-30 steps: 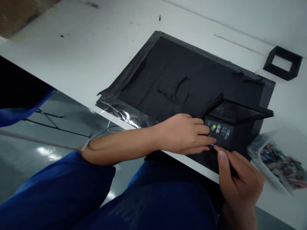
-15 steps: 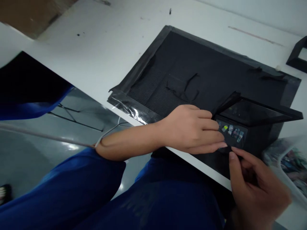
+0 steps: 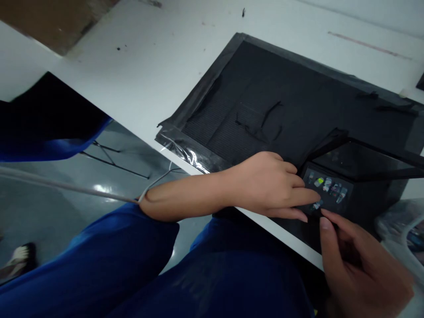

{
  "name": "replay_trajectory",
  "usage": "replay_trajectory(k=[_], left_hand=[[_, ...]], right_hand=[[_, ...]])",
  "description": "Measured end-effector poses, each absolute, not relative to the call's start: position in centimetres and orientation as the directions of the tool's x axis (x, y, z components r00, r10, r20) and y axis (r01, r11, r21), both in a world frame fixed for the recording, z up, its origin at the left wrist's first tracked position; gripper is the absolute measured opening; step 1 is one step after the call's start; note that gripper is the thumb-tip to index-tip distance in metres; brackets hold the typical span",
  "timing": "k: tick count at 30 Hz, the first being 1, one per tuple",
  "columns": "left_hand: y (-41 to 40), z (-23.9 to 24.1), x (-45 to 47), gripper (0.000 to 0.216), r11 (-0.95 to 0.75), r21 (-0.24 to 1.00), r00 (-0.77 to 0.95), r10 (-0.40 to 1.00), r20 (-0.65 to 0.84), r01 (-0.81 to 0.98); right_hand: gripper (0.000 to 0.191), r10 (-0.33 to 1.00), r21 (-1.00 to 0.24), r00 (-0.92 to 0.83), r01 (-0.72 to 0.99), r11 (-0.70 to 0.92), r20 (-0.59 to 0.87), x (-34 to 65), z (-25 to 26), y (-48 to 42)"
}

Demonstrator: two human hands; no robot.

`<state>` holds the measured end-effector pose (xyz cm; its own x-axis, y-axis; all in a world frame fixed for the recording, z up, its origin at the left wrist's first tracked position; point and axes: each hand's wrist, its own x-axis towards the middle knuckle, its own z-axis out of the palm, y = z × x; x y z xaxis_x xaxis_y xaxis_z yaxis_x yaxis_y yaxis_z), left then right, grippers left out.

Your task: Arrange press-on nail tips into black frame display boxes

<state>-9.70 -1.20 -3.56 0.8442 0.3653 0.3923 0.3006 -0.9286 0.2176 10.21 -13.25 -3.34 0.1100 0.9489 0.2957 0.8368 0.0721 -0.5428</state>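
An open black display box [image 3: 349,194] with a see-through window in its raised lid [image 3: 371,161] lies on a black mat [image 3: 291,88]. Several small glossy nail-shaped pieces [image 3: 327,184], one with bright yellow, sit inside. My left hand [image 3: 274,185] reaches over the box's left part, palm down. Its index finger and thumb are apart, the index tip beside a small patterned piece [image 3: 317,205] near the box's front. My right hand [image 3: 364,260] is at the near edge of the box, thumb and index finger pinched together; whatever is between them is hidden in dark shadow.
Dark thread-like scraps [image 3: 271,112] lie on the mat. A clear plastic container [image 3: 394,221] stands at the right. A brown box [image 3: 56,22] is at the table's far left. A grey cord [image 3: 76,187] runs to my left forearm. A foot [image 3: 21,258] shows on the floor.
My left thumb and index finger have spread apart, and a small patterned piece now shows beside them. My right hand stays pinched at the box's front. The view has shifted slightly left.
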Motion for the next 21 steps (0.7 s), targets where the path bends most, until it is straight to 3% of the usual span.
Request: replay_trajectory(k=[7,14,21], left_hand=[[-1.3,-3.4,-9.6,0.042,-0.934,0.206,0.860,0.352,0.369,0.293],[-1.3,-3.4,-9.4,0.039,-0.932,0.183,0.865,0.359,0.352,0.312],[-1.4,-3.2,-9.5,0.036,-0.940,0.144,0.845,0.342,0.410,0.310]], right_hand=[[0.021,0.947,-0.548,0.036,0.822,0.154,0.320,11.2,-4.3,-13.4],[0.032,0.930,-0.430,-0.147,0.855,0.290,0.336,11.6,-4.3,-13.0],[0.039,0.919,-0.334,-0.157,0.899,0.285,0.362,11.4,-4.5,-12.9]])
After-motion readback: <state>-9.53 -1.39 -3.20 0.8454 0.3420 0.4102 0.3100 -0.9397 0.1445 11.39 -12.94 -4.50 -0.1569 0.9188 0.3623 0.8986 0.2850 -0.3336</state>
